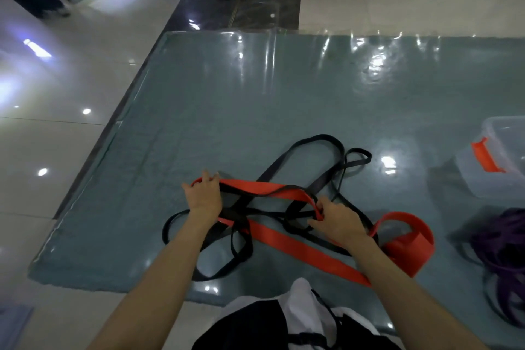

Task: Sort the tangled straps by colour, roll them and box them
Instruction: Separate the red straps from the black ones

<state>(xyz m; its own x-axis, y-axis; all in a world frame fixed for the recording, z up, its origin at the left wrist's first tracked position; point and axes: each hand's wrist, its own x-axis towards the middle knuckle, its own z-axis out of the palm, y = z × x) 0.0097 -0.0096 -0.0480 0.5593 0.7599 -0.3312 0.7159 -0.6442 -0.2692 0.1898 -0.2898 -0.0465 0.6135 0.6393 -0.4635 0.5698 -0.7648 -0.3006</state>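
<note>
A wide red strap [298, 247] lies tangled with thin black straps [312, 148] on a grey-blue mat. My left hand [203, 196] grips the left end of the red strap, fingers curled over its fold. My right hand [335, 220] pinches the red strap where it crosses the black loops. Between my hands the red strap runs as a taut band. Its far end curls into a loop [409, 239] to the right of my right wrist. A pile of purple straps [502, 258] sits at the right edge.
A clear plastic box [494, 162] with an orange latch stands on the mat [255, 94] at the right. Glossy white floor tiles [56, 136] surround the mat. Doors and dark cabinets line the far wall. My lap shows at the bottom.
</note>
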